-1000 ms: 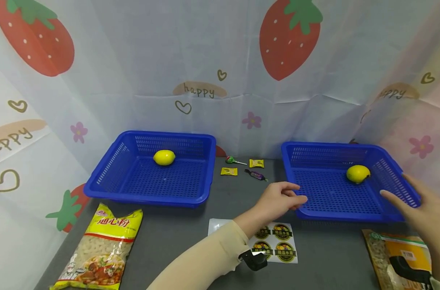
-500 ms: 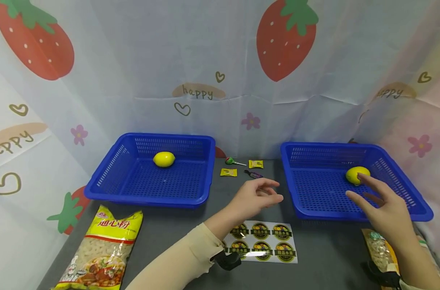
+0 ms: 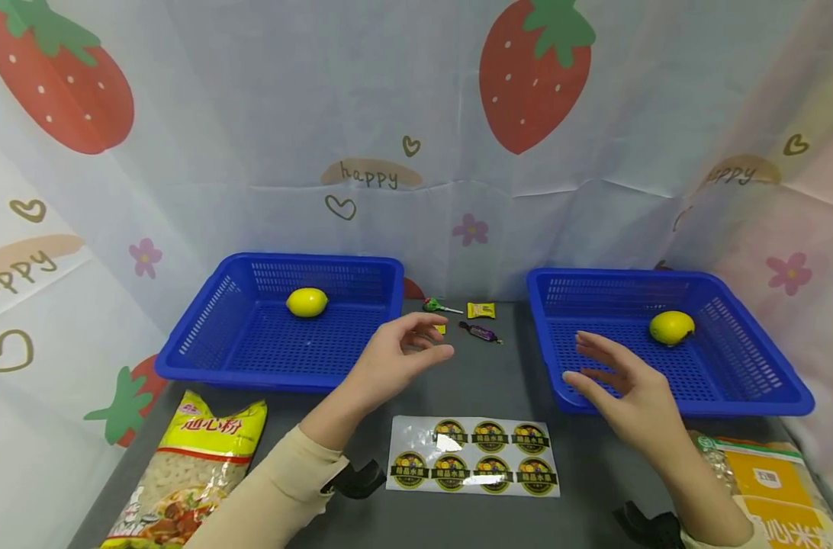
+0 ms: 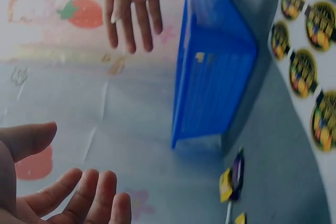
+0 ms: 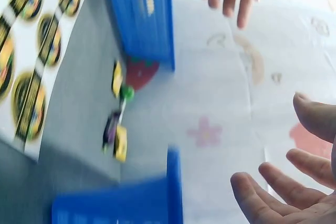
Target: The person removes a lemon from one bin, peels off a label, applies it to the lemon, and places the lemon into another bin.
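Observation:
My left hand [image 3: 397,352] hovers with loosely bent fingers near the right side of the left blue basket [image 3: 279,377], holding nothing. It partly covers one yellow candy. Over the near left part of the right blue basket [image 3: 753,406] is my right hand [image 3: 625,385], thumb and fingers apart, with nothing in it. A lemon [image 3: 307,303] lies in the left basket, and another lemon [image 3: 672,328] in the right one. Between the baskets sit a lollipop [image 3: 433,305], a yellow candy [image 3: 481,310] and a purple-wrapped candy [image 3: 480,332].
A sheet of round stickers [image 3: 473,457] lies on the grey table in front. At the left stands a yellow pasta bag [image 3: 190,465]; an orange-and-clear food bag [image 3: 773,488] is at the right, partly behind my right forearm. A printed curtain [image 3: 286,114] hangs behind.
Both hands have moved left: the right from the right basket's far side to its near left, the left from beside that basket toward the left one. The lemons stay in their baskets.

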